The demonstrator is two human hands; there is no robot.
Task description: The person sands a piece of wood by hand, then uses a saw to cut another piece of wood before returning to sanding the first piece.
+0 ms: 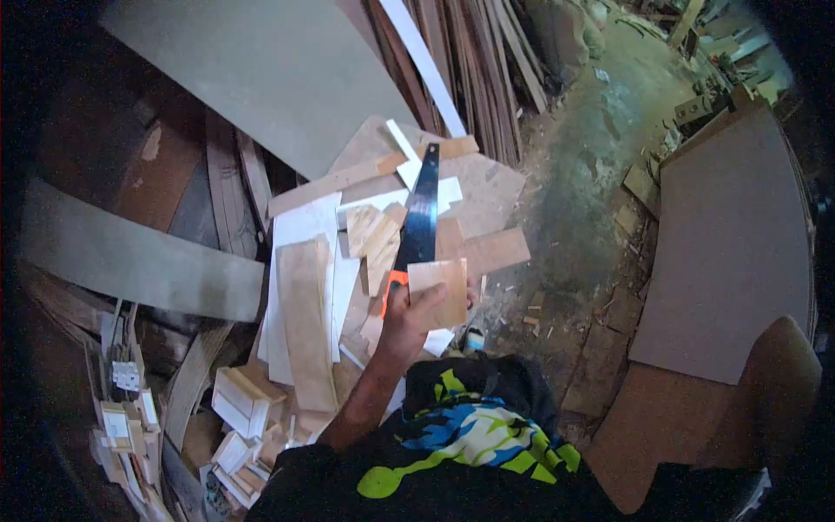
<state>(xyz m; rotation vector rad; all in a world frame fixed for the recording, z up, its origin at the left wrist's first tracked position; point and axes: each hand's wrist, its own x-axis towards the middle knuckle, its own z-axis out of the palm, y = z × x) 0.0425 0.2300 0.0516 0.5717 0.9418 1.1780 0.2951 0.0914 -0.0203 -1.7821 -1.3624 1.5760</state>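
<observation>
My left hand (412, 322) reaches in from the lower left, closed on a small rectangular wood piece (450, 283), with the thumb across its face. Fingertips show at the piece's right edge, likely from the same hand. A handsaw lies just beyond, its dark blade (421, 213) pointing away and its orange handle (390, 300) partly hidden by the hand and the piece; whether the hand touches the handle is unclear. Light wood offcuts (370, 233), a flat wood strip (497, 250) and white strips (449, 193) lie around the saw. My right hand does not show.
A large grey sheet (261, 70) spans the upper left. Long thin boards (461, 70) stand behind. Big panels (718, 235) lean at the right beside a debris-strewn floor (574, 183). White-faced wood pieces (245, 407) are at the lower left.
</observation>
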